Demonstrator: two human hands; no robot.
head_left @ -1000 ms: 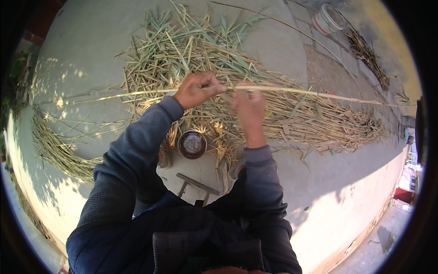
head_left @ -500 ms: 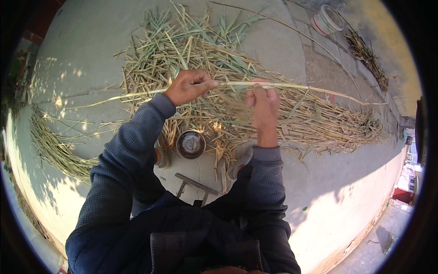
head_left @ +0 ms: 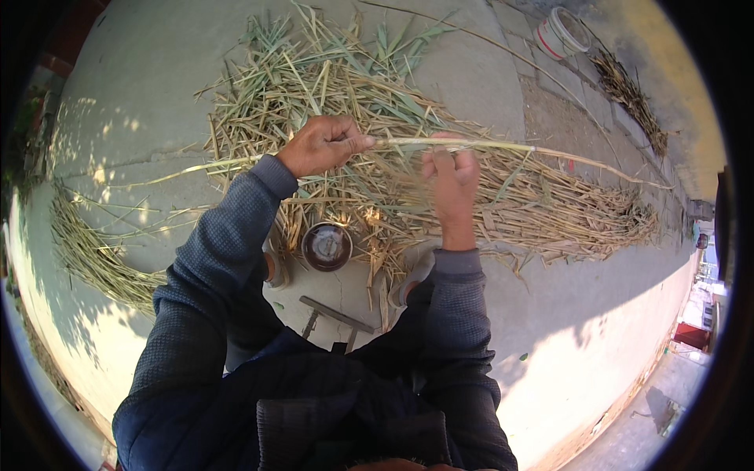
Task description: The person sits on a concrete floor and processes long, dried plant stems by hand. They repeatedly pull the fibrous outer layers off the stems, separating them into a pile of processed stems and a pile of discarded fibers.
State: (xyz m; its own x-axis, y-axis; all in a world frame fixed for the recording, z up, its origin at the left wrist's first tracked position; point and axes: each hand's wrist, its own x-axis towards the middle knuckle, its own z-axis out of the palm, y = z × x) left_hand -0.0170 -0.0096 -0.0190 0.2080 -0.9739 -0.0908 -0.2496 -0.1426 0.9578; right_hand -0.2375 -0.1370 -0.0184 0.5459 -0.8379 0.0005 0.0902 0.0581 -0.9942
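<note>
The left hand (head_left: 320, 147) pinches a pale stalk (head_left: 404, 142); the right hand (head_left: 454, 177), grip unclear, has moved farther off, lengthening the span between.

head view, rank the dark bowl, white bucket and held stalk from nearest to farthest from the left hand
From the left hand:
1. held stalk, pinched in it
2. dark bowl, below the hand in the picture
3. white bucket, at the picture's upper right
</note>
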